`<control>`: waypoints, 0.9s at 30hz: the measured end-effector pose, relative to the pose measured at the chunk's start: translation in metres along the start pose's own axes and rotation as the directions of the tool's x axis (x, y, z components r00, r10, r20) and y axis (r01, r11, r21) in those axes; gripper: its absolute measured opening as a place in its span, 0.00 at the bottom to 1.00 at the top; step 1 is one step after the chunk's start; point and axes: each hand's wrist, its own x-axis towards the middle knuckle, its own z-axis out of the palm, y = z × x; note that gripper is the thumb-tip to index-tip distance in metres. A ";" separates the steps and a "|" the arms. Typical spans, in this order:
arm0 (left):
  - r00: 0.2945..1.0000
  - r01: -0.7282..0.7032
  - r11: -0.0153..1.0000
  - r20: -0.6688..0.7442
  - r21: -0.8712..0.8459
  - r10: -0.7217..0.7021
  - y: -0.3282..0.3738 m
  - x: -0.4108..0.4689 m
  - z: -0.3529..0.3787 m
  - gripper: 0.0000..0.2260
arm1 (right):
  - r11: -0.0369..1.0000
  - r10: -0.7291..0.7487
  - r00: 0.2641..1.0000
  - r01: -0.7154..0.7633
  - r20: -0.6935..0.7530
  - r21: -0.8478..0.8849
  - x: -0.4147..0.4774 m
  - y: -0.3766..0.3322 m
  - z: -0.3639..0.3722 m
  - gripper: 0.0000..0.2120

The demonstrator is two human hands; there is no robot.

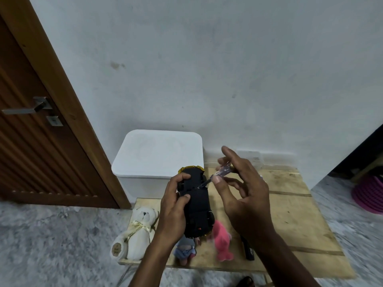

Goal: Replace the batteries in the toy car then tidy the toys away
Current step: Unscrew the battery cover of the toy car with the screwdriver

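Observation:
A toy car [198,200] with a black underside and gold trim is held upside down above the low wooden table [290,214]. My left hand [174,210] grips its left side, thumb across the chassis. My right hand [242,189] pinches a small screwdriver [219,174] with a clear handle between thumb and fingers. Its tip touches the car's underside near the middle. A white teddy bear [136,235], a small doll in blue [185,248] and a pink soft toy [221,238] lie on the table below the car.
A white lidded storage box [157,156] stands against the wall behind the table. A dark flat object [248,249] lies on the table under my right wrist. A wooden door [41,131] is at the left, grey carpet all around, pink rings [369,195] at the far right.

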 end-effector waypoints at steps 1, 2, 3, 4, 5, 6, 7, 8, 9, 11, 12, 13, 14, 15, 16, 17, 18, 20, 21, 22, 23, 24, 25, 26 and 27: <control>1.000 -0.003 1.000 0.000 -0.001 0.003 0.000 0.000 0.000 0.21 | 1.000 0.000 1.000 0.000 -0.013 0.004 0.001 0.001 0.000 0.29; 1.000 -0.005 1.000 -0.001 0.002 0.005 0.001 0.001 0.000 0.21 | 1.000 0.003 1.000 -0.003 -0.024 0.004 0.001 0.001 0.000 0.29; 1.000 -0.007 1.000 0.000 0.007 0.007 0.001 0.001 -0.001 0.21 | 1.000 0.005 1.000 -0.005 -0.030 -0.005 0.002 0.002 0.000 0.29; 1.000 -0.007 1.000 0.001 0.009 0.007 0.001 0.001 -0.001 0.20 | 1.000 0.004 1.000 -0.004 -0.026 -0.019 0.002 0.002 0.000 0.31; 1.000 -0.005 1.000 0.001 0.009 0.005 0.001 0.002 -0.001 0.20 | 1.000 0.004 1.000 -0.005 -0.016 -0.028 0.003 0.002 0.000 0.33; 1.000 -0.003 1.000 0.002 0.008 0.003 0.001 0.002 -0.001 0.20 | 1.000 0.011 1.000 -0.011 -0.005 -0.026 0.003 0.002 0.000 0.34; 1.000 -0.001 1.000 0.004 0.006 0.001 0.002 0.003 -0.001 0.20 | 1.000 0.024 1.000 -0.024 0.002 -0.016 0.003 0.002 0.000 0.35; 1.000 0.001 1.000 0.006 0.002 -0.001 0.002 0.003 -0.001 0.20 | 0.999 0.037 0.999 -0.037 0.007 -0.007 0.003 0.002 0.000 0.36; 1.000 0.001 1.000 0.006 -0.003 -0.001 0.002 0.003 -0.001 0.20 | 0.999 0.048 0.999 -0.048 0.009 -0.001 0.003 0.002 0.000 0.36; 1.000 0.000 1.000 0.003 -0.008 0.000 0.002 0.003 -0.002 0.20 | 0.999 0.037 0.999 -0.037 0.005 0.001 0.004 0.001 0.001 0.35; 1.000 -0.001 1.000 0.002 -0.008 0.001 0.001 0.004 -0.003 0.20 | 1.000 0.018 1.000 -0.018 0.000 -0.006 0.005 0.000 0.002 0.33; 1.000 -0.002 1.000 0.001 -0.006 0.002 0.001 0.004 -0.004 0.20 | 1.000 0.003 1.000 -0.003 -0.007 -0.012 0.005 0.000 0.003 0.32; 1.000 -0.003 1.000 0.000 -0.004 0.003 0.001 0.004 -0.004 0.20 | 1.000 0.000 1.000 0.000 -0.012 -0.014 0.005 0.001 0.003 0.30; 1.000 -0.003 1.000 0.001 -0.002 0.003 0.001 0.004 -0.004 0.20 | 1.000 0.008 1.000 -0.008 -0.011 -0.015 0.005 0.002 0.004 0.30; 1.000 -0.002 1.000 0.001 0.001 0.002 0.001 0.004 -0.004 0.20 | 1.000 0.017 1.000 -0.018 -0.003 -0.018 0.006 0.003 0.004 0.32; 1.000 0.000 1.000 0.000 0.005 0.000 0.001 0.004 -0.004 0.20 | 1.000 0.021 1.000 -0.021 0.012 -0.021 0.006 0.003 0.004 0.33; 1.000 0.001 1.000 -0.002 0.008 -0.001 0.001 0.004 -0.004 0.20 | 1.000 0.020 0.999 -0.020 0.027 -0.023 0.006 0.003 0.004 0.34; 1.000 0.002 1.000 -0.003 0.007 -0.002 0.001 0.004 -0.004 0.20 | 1.000 0.029 0.998 -0.029 0.048 -0.012 0.006 0.001 0.005 0.35; 1.000 0.001 1.000 -0.002 0.001 -0.001 0.001 0.003 -0.004 0.20 | 0.999 0.037 0.998 -0.037 0.047 -0.002 0.006 0.000 0.005 0.35; 1.000 0.000 1.000 0.000 -0.004 0.000 0.001 0.003 -0.005 0.20 | 0.999 0.035 0.999 -0.035 0.039 0.002 0.005 0.000 0.005 0.35; 1.000 -0.004 1.000 0.003 -0.007 0.004 0.001 0.003 -0.005 0.20 | 1.000 0.025 0.999 -0.025 0.028 -0.003 0.005 -0.001 0.005 0.34; 1.000 -0.006 1.000 0.006 -0.008 0.007 0.001 0.003 -0.006 0.21 | 1.000 0.014 1.000 -0.014 0.019 -0.010 0.005 -0.001 0.005 0.32; 1.000 -0.008 1.000 0.009 -0.009 0.008 0.001 0.003 -0.006 0.21 | 1.000 0.006 1.000 -0.006 0.010 -0.013 0.005 -0.001 0.006 0.31; 1.000 -0.007 1.000 0.009 -0.008 0.007 0.001 0.003 -0.006 0.20 | 1.000 0.009 1.000 -0.009 0.005 -0.008 0.005 0.000 0.006 0.30; 1.000 -0.007 1.000 0.007 -0.008 0.007 0.001 0.004 -0.006 0.20 | 1.000 0.017 1.000 -0.017 0.006 -0.005 0.005 0.000 0.006 0.31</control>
